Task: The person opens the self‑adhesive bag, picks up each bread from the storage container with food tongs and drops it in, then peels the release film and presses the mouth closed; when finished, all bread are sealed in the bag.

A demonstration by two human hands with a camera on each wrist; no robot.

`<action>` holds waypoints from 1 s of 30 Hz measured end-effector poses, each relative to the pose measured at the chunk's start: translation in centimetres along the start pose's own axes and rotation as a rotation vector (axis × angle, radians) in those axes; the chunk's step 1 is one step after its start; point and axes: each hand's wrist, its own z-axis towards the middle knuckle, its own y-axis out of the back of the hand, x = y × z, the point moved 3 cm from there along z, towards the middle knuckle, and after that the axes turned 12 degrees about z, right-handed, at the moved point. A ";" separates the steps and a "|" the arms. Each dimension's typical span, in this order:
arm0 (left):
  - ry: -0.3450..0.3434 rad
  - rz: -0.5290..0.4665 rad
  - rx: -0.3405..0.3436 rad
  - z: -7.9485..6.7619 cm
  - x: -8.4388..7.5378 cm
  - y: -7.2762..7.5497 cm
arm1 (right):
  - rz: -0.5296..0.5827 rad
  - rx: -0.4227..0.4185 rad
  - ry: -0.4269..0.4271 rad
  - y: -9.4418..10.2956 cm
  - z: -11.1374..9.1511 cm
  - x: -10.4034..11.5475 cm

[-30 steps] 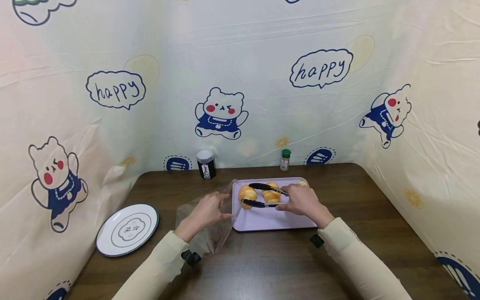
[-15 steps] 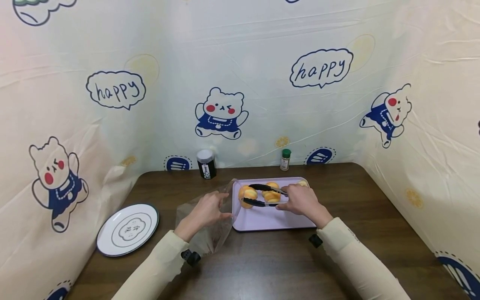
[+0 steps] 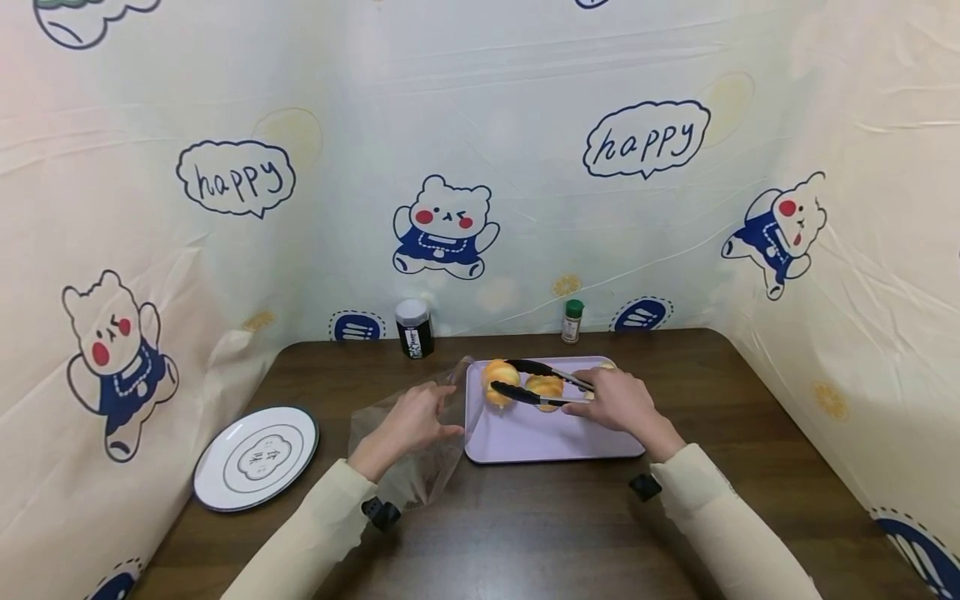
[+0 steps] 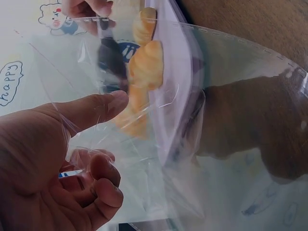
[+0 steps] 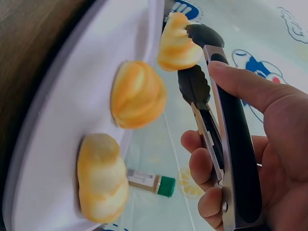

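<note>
Head view: left roll [image 3: 498,372] is at the left end of the lilac tray [image 3: 555,439], long axis roughly near-far. Can't tell if it rests or is lifted slightly.

Tongs [image 3: 529,397] reach it from the right, one tip at its far side, the other across its nearer half; firm bite not confirmable. Right hand [image 3: 621,398]: fingers wrapped round the tongs.

Left hand [image 3: 411,421] is nearer, just left of the roll, thumb and fingers apart, clear bag [image 3: 429,477] about it. Can't tell whether the fingers pinch film.

Key relation, my read: bag rim borders the tray's left edge, so roll to bag is a short leftward line, roll broadside to it.

Middle roll [image 3: 544,386] just right; right roll [image 5: 102,178] beyond that. Plate [image 3: 255,458] well apart, left on the tabletop [image 3: 540,525]. Jar [image 3: 414,327] and green-capped bottle [image 3: 572,322] far side.
</note>
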 end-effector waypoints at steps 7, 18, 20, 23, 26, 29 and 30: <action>-0.019 0.046 -0.024 0.1 0.1 -0.1 | 0.038 -0.026 0.003 1.6 -1.0 -0.2; -0.019 0.066 0.002 0.3 0.4 -0.6 | 0.097 -0.083 0.051 3.3 -2.2 0.5; -0.021 0.066 0.000 0.3 0.4 -0.6 | 0.103 -0.091 0.065 3.5 -2.5 0.8; -0.024 0.065 0.004 0.3 0.3 -0.6 | 0.106 -0.109 0.093 3.8 -2.8 1.3; -0.024 0.070 0.009 0.3 0.3 -0.6 | 0.118 -0.115 0.131 4.1 -3.1 2.0; -0.022 0.074 0.014 0.3 0.3 -0.6 | 0.112 -0.109 0.187 4.2 -3.4 2.7; -0.020 0.072 0.015 0.4 0.3 -0.6 | 0.105 -0.105 0.205 4.2 -3.5 2.9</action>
